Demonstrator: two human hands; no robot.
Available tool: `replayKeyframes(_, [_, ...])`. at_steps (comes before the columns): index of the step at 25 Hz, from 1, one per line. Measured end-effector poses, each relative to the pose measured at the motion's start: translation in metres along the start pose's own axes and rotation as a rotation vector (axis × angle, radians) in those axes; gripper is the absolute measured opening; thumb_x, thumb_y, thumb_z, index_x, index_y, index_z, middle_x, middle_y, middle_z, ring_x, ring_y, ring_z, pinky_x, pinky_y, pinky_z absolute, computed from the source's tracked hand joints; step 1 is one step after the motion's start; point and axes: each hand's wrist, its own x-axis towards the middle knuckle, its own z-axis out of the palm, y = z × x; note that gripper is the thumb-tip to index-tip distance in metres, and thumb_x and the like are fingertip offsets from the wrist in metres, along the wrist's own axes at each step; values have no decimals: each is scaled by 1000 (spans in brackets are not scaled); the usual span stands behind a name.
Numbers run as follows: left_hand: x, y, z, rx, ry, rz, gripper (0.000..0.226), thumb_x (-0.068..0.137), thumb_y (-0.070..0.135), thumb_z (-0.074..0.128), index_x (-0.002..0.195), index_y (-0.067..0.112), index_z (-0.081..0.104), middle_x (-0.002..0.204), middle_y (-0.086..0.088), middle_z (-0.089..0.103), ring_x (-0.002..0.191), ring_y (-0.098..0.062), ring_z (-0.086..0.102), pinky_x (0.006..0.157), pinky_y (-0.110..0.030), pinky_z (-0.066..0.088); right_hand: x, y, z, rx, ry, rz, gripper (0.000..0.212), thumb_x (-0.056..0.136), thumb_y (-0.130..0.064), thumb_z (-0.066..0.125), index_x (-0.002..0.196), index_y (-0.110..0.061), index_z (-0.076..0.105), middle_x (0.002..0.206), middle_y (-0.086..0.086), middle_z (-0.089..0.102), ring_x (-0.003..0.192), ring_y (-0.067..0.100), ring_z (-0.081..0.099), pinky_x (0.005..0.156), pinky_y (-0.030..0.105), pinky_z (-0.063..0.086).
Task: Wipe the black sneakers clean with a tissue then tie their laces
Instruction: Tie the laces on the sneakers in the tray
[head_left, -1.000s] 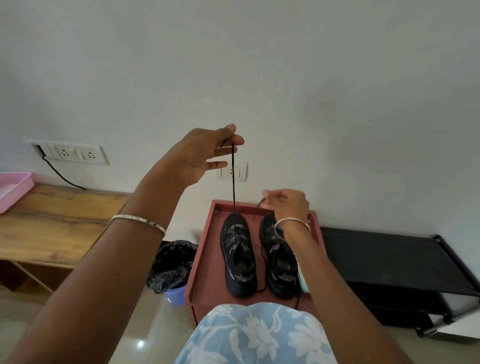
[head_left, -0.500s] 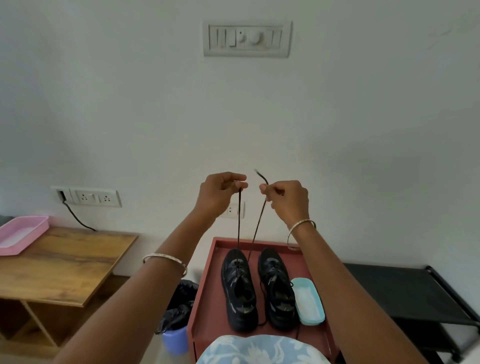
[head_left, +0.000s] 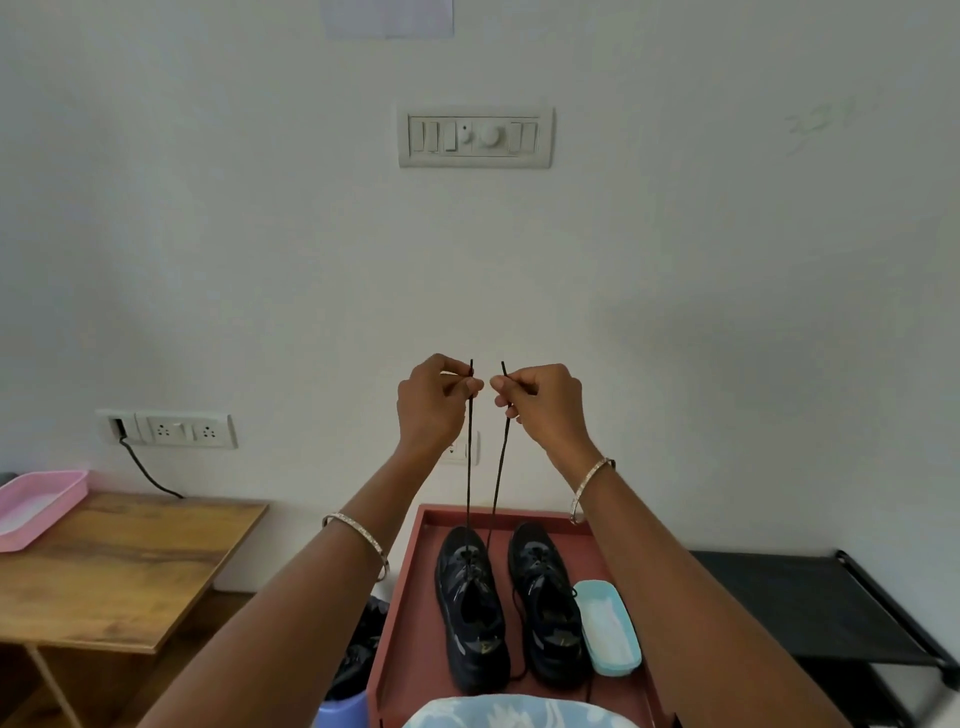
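1. A second ago the right hand (head_left: 540, 405) was down by the shoes while the left hand (head_left: 434, 402) was raised alone; now both are up, level and close together in front of the wall
2. A wooden table (head_left: 114, 561) stands at the left and a black rack (head_left: 810, 608) at the right
3. Between them is a red tray (head_left: 410, 597) holding the two black sneakers side by side, toes to the wall: the left sneaker (head_left: 472, 608) and the right sneaker (head_left: 545, 608)
4. Each hand has its fingers curled, pinching one lace end between thumb and forefinger
5. A light blue container (head_left: 608, 629) lies just beside the right sneaker
6. The left lace (head_left: 469, 467) and the right lace (head_left: 501, 467) run taut, nearly parallel, down to the left sneaker
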Motion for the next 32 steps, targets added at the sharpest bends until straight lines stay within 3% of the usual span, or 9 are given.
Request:
replayKeyframes(3, [1,5,-1,-65,-5,-78,10,86,23,76,93,19,70,79,3,78,81,-10,74,80,-35,59,3,-3,5,25,-12,26,20,92,-25,74,88,-7,80,76,3,76,61,18,71,71,36,62])
replayKeyframes(9, [13,7,-8,-181,-75,-220,16,76,24,85,88,16,77,85,-1,78,83,-14,75,82,-26,50,5,-10,12,179,-1,94,15,91,-21,75,94,-7,80,79,7,75,60,14,70,61,14,56])
replayKeyframes(14, [20,7,-18,-168,-176,-204,20,78,22,85,93,12,78,88,-6,78,86,-14,75,73,-27,48,8,-8,12,237,-49,107,17,87,-27,79,92,-10,81,79,7,76,66,19,70,71,27,62])
replayKeyframes(19, [19,6,-19,-316,-385,-319,17,92,19,71,107,12,75,103,-6,78,97,-11,73,97,-40,48,6,4,9,375,-25,261,24,80,-29,84,96,-12,78,81,5,78,75,15,70,67,24,54])
replayKeyframes(21, [18,2,-15,-408,-457,-382,17,94,19,68,109,14,75,107,-4,77,103,-12,72,100,-40,48,4,10,7,508,-14,362,30,79,-26,86,99,-8,73,86,10,78,82,21,74,77,29,59])
replayKeyframes(24, [19,-3,-12,-459,-529,-439,23,92,21,69,114,15,74,110,-4,76,109,-14,70,99,-37,49,-1,15,-1,624,-91,387,21,82,-22,83,95,-6,76,92,13,78,88,25,75,91,36,59])
replayKeyframes(28, [18,-5,-10,-508,-616,-583,26,89,21,72,113,12,75,111,-3,76,110,-12,70,93,-33,51,-5,17,-7,642,-150,355,15,85,-22,79,93,-10,78,92,9,78,88,21,74,81,27,57])
replayKeyframes(32, [10,-1,-3,-453,-574,-523,20,86,23,75,104,13,77,104,-3,78,104,-13,72,97,-37,50,-4,17,-11,643,-184,351,20,88,-24,76,99,-7,78,92,9,78,85,19,73,81,29,58])
